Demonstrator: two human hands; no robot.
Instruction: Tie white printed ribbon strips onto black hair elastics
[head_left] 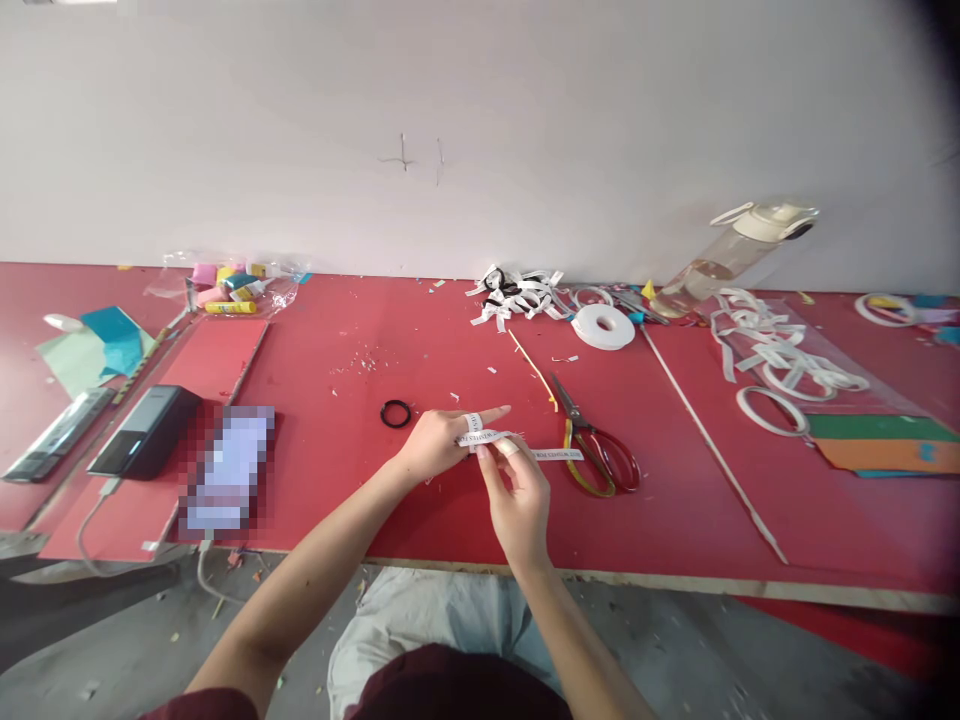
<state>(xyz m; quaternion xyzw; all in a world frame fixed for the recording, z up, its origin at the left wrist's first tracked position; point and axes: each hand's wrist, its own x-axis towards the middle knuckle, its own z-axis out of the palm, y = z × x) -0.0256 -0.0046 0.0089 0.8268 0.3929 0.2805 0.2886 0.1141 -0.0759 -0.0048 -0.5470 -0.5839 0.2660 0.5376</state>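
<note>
A white ribbon printed with black letters is looped round the outstretched index finger of my left hand, whose other fingers are curled in against it. My right hand pinches the same ribbon between thumb and fingers, close beside the left. The ribbon's tail runs out to the right and reaches the scissors, which lie with red and yellow handles toward me. To the left of my hands a black hair tie rests on the red table.
Behind are a heap of black and white ribbon pieces, a white ribbon roll and a tilted water bottle. White ribbon loops and coloured sheets lie right. A phone and a dark box with cables are left.
</note>
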